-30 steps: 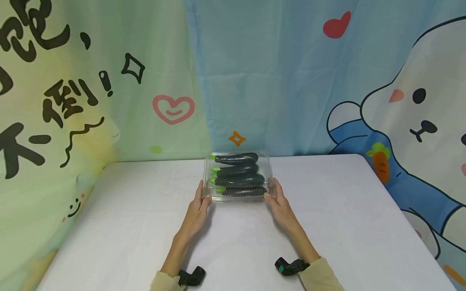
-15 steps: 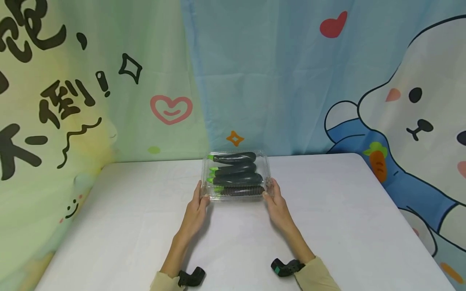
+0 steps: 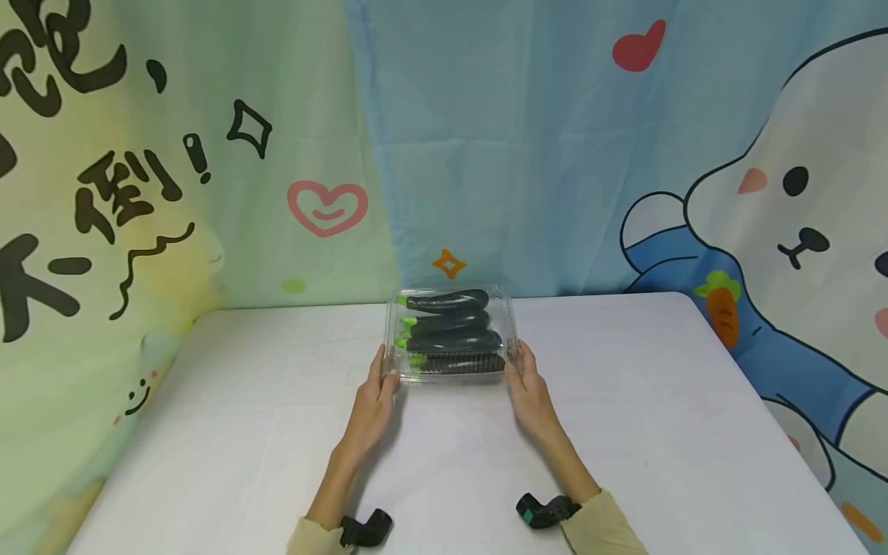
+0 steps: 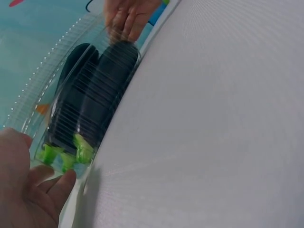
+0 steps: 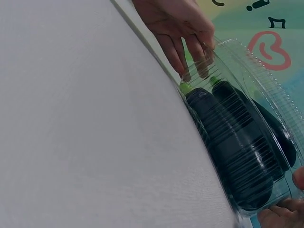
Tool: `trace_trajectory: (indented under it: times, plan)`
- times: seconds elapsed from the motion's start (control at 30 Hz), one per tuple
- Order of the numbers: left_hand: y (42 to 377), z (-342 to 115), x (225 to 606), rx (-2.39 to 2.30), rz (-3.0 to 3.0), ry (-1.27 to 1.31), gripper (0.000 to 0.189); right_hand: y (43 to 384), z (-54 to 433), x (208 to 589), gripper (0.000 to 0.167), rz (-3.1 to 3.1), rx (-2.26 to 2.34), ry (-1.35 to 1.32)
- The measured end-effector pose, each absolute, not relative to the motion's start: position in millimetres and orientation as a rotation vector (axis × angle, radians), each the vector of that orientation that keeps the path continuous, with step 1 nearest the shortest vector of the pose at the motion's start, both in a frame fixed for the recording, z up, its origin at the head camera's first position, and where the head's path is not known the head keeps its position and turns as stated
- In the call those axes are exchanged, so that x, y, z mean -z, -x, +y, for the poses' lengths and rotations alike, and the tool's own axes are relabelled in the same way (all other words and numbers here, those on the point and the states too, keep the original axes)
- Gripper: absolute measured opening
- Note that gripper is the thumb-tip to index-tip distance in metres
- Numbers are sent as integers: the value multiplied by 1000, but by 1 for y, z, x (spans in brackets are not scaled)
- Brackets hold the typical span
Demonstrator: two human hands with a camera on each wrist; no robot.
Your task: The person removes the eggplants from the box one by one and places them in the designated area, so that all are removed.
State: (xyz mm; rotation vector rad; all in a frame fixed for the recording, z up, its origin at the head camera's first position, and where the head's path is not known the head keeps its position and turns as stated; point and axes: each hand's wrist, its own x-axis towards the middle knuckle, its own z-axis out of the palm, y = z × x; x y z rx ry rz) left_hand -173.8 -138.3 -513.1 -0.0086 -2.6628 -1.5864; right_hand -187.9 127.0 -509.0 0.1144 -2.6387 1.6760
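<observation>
A clear plastic clamshell box (image 3: 451, 378) is at the far middle of the table, its ribbed side towards me. Inside lie several dark eggplants (image 3: 454, 341), one above another, with green stem ends pointing left. My left hand (image 3: 371, 408) grips the box's left end, its thumb at the near corner. At the opposite end, my right hand (image 3: 534, 397) holds the box in the same manner. The left wrist view shows the left thumb near the rim and the left fingers (image 4: 61, 187) lower at the end wall. Whether the box touches the table cannot be told.
A white cloth-covered table (image 3: 243, 432) spreads around the box. Behind it hangs a printed curtain (image 3: 458, 154), close to the table's far edge. Each wrist wears a black camera, the left camera (image 3: 368, 528) and the right camera (image 3: 548, 510).
</observation>
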Motion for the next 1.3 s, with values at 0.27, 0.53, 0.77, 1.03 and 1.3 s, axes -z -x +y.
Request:
trace_trajectory:
  times: [0.27,0.53,0.77,1.03,1.3]
  plan:
    - [174,-138,512,1547,-2674,7,57,188,128,507,57,-2640,-1699,-138]
    - [172,-138,511,1521,-2683,8,56,188,129,506,57,-2655,-1728,-147]
    - [173,-138,507,1534,-2674,8,56,188,129,505,57,-2641,-1725,-152]
    - [173,-139,506,1559,-2649,-1,56,188,129,506,57,-2638,-1736,-98]
    - [173,-138,508,1493,-2625,36,52,188,129,506,57,-2648,-1707,-109]
